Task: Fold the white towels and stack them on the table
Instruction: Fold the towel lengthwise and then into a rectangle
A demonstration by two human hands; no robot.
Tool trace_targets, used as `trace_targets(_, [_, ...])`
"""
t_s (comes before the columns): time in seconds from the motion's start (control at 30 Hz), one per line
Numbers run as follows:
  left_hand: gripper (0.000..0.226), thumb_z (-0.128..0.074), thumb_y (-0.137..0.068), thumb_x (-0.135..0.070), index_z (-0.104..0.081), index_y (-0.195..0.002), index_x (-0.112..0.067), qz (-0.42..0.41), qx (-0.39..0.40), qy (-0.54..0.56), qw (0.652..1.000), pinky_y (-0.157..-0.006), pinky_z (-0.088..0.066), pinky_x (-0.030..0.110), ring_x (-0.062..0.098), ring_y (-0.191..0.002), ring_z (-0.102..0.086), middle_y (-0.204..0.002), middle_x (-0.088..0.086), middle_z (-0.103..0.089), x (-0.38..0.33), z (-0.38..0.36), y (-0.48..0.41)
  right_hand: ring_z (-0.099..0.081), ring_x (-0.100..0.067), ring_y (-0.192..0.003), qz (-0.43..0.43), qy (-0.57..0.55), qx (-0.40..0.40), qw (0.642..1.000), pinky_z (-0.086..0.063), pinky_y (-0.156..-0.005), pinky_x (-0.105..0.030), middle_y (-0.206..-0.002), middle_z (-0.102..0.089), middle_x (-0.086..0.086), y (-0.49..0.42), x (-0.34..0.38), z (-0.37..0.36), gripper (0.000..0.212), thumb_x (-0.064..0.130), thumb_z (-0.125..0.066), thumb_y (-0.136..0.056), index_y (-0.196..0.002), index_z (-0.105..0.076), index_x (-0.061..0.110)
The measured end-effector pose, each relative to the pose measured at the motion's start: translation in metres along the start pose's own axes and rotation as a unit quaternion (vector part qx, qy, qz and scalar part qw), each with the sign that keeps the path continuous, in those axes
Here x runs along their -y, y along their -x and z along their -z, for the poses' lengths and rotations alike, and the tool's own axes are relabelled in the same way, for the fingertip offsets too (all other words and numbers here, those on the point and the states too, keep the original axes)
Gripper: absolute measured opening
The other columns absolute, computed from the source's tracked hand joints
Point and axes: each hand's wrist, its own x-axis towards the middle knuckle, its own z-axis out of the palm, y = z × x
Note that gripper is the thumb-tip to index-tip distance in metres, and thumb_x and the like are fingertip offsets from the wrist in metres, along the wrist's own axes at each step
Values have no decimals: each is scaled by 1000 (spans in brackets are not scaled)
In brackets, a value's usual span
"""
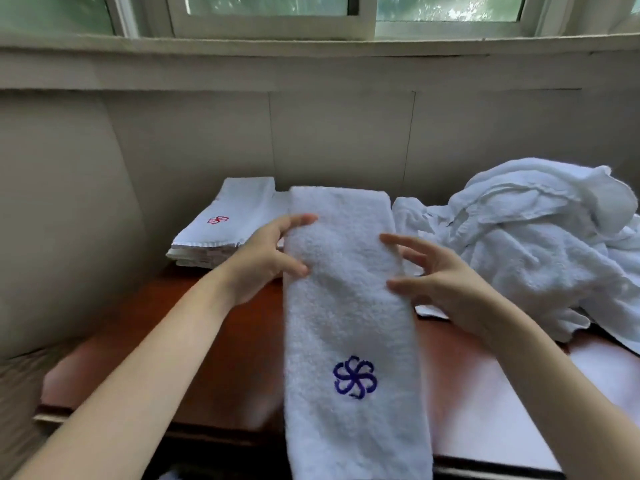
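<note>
Lying on the table: a long white towel [346,306], folded lengthwise into a narrow strip. It runs from the far side of the table [214,348] towards the person, and its near end hangs over the near edge.
Emblem: a blue flower emblem [355,376] is stitched on the near half of the strip and faces up.
Left hand: the left hand [266,258] is at the strip's left edge, about halfway along the part that lies on the table. The palm is off to the side of the cloth.
Left grip: apart. A fingertip and the thumb rest on top of the towel with nothing pinched between them.
Right hand: the right hand [440,278] is at the strip's right edge, across from the left hand.
Right grip: apart, with the fingers spread and nearly straight and nothing held. Blur hides whether the fingertips touch the cloth.
Folded stack: a folded stack [225,233] of white towels sits at the far left of the table, just beside the strip. The top towel shows a red emblem [218,220].
Loose heap: a loose heap [540,247] of crumpled white towels covers the far right of the table, and its near edge lies close to the right hand.
Table surface: reddish-brown and glossy.
Behind: a pale panelled wall [339,133] stands under a window [270,12] with green outside.
</note>
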Motion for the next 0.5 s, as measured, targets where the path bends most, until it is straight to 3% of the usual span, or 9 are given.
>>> trace_targets(0.07, [70, -54, -76, 23, -52, -126, -26, -10, -16, -7, 1000, -75, -57, 29, 22, -103, -65, -119, 9, -63, -25, 20, -6, -68, -23, -98, 32, -5, 10, 999, -58, -63, -31, -130, -56, -6, -18, 25, -12, 62, -4, -73, -69, -118, -63, 32])
trace_targets(0.13, [71, -52, -76, 24, -49, -131, -21, -19, -27, -26, 999, -86, -56, 37, 24, -106, -65, -121, 10, -62, -52, 44, -21, -69, -22, -94, 58, -3, 12, 998, -57, -59, -28, -128, -56, -8, -44, 48, -21, 59, -7, -71, -72, -117, -62, 31])
trace_targets(0.2, [72, -49, -75, 25, -46, -135, -15, -26, -29, -48, 998, -91, -52, 40, 26, -108, -64, -121, 11, -62, -76, 70, -47, -68, -23, -95, 74, 1, 7, 997, -57, -59, -28, -121, -61, -9, -82, 70, -25, 58, -9, -71, -73, -116, -62, 30])
trace_targets(0.27, [73, -46, -75, 25, -44, -137, -14, -33, -61, -61, 996, -86, -54, 36, 26, -106, -64, -121, 11, -61, -91, 94, -87, -71, -23, -86, 82, 7, -2, 997, -59, -62, -31, -107, -69, -6, -137, 85, -28, 57, -10, -70, -74, -118, -60, 26])
trace_targets(0.33, [75, -44, -78, 23, -37, -141, -17, -38, -111, -37, 992, -86, -53, 39, 27, -107, -61, -126, 11, -57, -88, 109, -132, -70, -24, -82, 76, 29, -40, 996, -60, -66, -34, -106, -68, -8, -193, 87, -29, 57, -8, -70, -76, -122, -58, 23])
trace_targets(0.4, [69, -48, -88, 11, -25, -146, -19, 15, -161, -25, 987, -90, -52, 44, 28, -109, -60, -128, 10, -53, -58, 126, -183, -65, -24, -79, 24, 46, -69, 996, -58, -73, -37, -111, -63, -13, -257, 68, -31, 55, -4, -66, -83, -131, -52, 19])
trace_targets(0.43, [56, -50, -93, 1, -30, -142, -17, 72, -162, -39, 983, -84, -54, 38, 24, -100, -63, -120, 10, -59, -33, 133, -201, -61, -23, -77, -24, 56, -58, 996, -56, -77, -37, -115, -58, -14, -284, 49, -33, 54, 2, -63, -87, -137, -46, 18])
trace_targets(0.5, [16, -48, -98, -17, -51, -113, -11, 223, -107, -126, 961, -58, -47, 21, 15, -65, -61, -79, 6, -67, 20, 141, -222, -54, -23, -78, -141, 82, -4, 987, -53, -75, -35, -123, -46, -13, -321, -5, -41, 54, 17, -57, -95, -144, -34, 19])
